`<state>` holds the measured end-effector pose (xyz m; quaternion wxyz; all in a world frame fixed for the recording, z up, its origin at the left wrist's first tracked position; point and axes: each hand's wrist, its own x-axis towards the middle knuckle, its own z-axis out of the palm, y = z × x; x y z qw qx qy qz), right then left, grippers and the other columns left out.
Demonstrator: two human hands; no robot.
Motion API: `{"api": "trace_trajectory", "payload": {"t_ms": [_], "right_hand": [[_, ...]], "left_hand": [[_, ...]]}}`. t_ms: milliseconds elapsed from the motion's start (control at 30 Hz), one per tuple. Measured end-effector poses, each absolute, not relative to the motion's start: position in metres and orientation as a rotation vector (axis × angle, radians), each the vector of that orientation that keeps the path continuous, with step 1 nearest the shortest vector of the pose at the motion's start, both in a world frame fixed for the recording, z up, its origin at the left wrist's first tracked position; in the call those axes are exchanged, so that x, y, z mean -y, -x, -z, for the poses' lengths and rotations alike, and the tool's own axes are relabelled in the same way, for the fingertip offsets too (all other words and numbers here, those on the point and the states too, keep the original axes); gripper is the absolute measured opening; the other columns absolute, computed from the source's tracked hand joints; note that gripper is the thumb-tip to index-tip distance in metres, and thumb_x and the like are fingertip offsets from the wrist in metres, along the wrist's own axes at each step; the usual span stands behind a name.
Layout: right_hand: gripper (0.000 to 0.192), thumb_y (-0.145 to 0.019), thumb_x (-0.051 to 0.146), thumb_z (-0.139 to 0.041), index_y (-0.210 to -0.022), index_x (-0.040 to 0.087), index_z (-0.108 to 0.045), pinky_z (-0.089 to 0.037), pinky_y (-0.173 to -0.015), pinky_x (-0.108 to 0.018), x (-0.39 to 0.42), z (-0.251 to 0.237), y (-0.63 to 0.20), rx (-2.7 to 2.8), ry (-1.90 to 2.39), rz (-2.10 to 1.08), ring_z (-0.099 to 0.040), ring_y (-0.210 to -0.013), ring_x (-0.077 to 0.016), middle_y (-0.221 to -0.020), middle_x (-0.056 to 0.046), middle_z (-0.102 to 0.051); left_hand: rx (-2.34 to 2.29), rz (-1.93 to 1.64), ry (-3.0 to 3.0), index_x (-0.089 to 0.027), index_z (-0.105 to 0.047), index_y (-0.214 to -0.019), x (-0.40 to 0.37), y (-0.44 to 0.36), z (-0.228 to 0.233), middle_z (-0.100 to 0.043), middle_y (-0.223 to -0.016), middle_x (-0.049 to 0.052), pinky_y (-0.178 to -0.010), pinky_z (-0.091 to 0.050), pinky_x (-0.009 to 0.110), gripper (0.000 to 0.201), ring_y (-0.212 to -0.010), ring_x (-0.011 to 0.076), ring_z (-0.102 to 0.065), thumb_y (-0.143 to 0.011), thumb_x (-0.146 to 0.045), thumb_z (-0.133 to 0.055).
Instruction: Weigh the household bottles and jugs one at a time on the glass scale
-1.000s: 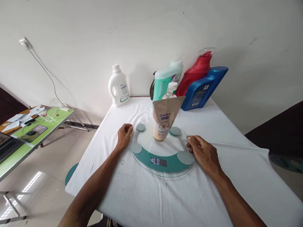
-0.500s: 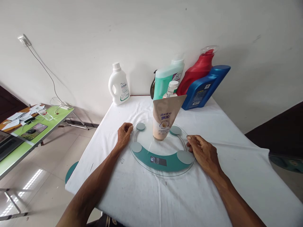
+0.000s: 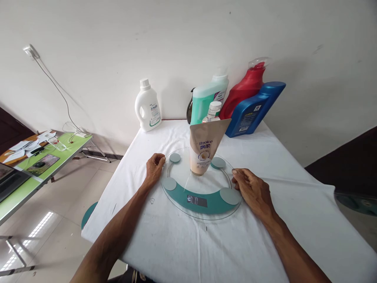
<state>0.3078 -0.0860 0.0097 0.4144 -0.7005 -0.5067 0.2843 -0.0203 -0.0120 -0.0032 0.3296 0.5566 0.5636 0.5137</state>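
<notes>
Surface: covered in white cloth, lightly creased, pushed up to a pale wall.
Back of surface: white bottle upright on its own; green bottle, red bottle and blue bottle grouped to the right.
Room, left: second surface, green, with papers and part of a laptop; tiled floor.
Tube: narrow end down on the glass scale, wide flat end up; long axis near upright; print faces the wearer.
Tube vs hands: between them, beyond the display, touched by neither.
Left hand: fingers curled narrow at the scale's rim.
Right hand: likewise, opposite rim; cannot tell whether either grips.
</notes>
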Motion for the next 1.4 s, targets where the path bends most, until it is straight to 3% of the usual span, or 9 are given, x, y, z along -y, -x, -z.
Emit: {"api": "trace_trajectory", "payload": {"t_ms": [1400], "right_hand": [[0.043, -0.084, 0.069, -0.054, -0.088, 0.027, -0.066, -0.057, -0.069, -0.038, 0.0847, -0.0035, -0.3108, 1.299, 1.731, -0.676, -0.069, -0.061, -0.0242, -0.071, -0.003, -0.074]], "left_hand": [[-1.447, -1.36, -1.449, -0.019, -0.074, -0.094, 0.0129, 0.0193, 0.0029, -0.072, -0.082, 0.004, -0.074, -0.055, 0.031, 0.023, -0.078, 0.0188, -0.068, -0.087, -0.04, -0.069]]}}
